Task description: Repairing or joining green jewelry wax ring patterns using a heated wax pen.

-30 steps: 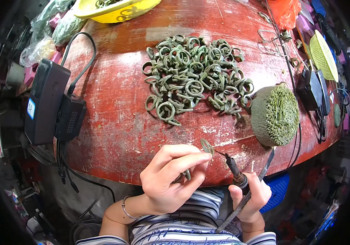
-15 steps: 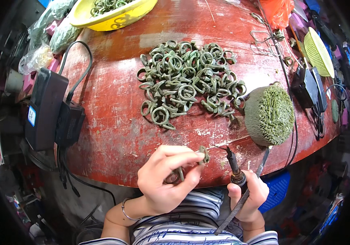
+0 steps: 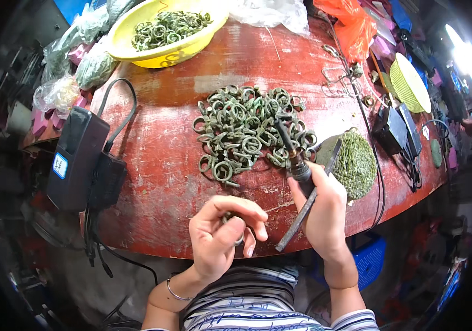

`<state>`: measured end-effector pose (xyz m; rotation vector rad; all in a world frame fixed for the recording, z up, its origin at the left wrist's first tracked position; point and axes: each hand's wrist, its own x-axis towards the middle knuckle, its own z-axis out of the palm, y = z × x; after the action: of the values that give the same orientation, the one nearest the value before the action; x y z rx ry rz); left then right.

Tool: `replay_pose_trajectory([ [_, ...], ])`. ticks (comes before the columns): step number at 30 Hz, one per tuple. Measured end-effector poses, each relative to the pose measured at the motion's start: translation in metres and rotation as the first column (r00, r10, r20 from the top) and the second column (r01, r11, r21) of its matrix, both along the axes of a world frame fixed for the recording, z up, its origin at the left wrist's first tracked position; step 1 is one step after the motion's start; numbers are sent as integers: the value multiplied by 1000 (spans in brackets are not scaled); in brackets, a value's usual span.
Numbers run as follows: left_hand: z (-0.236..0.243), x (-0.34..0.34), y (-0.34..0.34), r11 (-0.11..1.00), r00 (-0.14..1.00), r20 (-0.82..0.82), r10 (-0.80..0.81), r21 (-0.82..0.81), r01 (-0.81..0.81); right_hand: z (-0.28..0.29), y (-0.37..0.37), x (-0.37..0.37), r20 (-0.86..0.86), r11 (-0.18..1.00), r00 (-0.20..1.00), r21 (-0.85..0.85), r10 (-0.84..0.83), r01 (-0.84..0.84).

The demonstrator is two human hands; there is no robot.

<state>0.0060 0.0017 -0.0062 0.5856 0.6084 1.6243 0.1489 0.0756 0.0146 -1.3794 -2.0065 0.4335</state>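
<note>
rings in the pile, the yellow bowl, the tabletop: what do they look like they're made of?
Rings: likely cast metal, dull green-grey and matte, looking unpolished or coated; could be wax, can't tell. Yellow bowl: plastic by its look, smooth, glossy, uniformly coloured, with a thin rim. Tabletop: probably red-painted wood or board; the paint is worn and scuffed, with pale patches showing through.

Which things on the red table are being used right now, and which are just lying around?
In use:
- small green ring pinched in the left hand
- black pen-shaped hand tool gripped in the right hand
- pile of green rings on the red table
- yellow bowl of green rings

Lying about:
- black box with cable
- orange plastic bag
- green woven basket
- clear plastic bags
</note>
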Motion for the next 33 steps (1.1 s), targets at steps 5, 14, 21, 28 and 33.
replay_pose_trajectory([
  [5,6,3,-2,992,960,-278,10,-115,-44,7,-19,9,-219,952,975,-290,34,-98],
  [14,9,-4,1,948,944,-254,-208,-291,131,25,-38,11,-502,818,848,-407,171,-406],
  [21,9,2,2,972,966,-217,-143,-217,96,16,-44,14,-456,831,878,-425,145,-358],
  [28,13,0,4,950,953,-229,-199,-284,130,9,-41,16,-500,828,852,-405,155,-388],
  [33,8,1,2,986,839,-542,-37,-159,-59,8,-47,20,-410,887,903,-358,132,-292],
])
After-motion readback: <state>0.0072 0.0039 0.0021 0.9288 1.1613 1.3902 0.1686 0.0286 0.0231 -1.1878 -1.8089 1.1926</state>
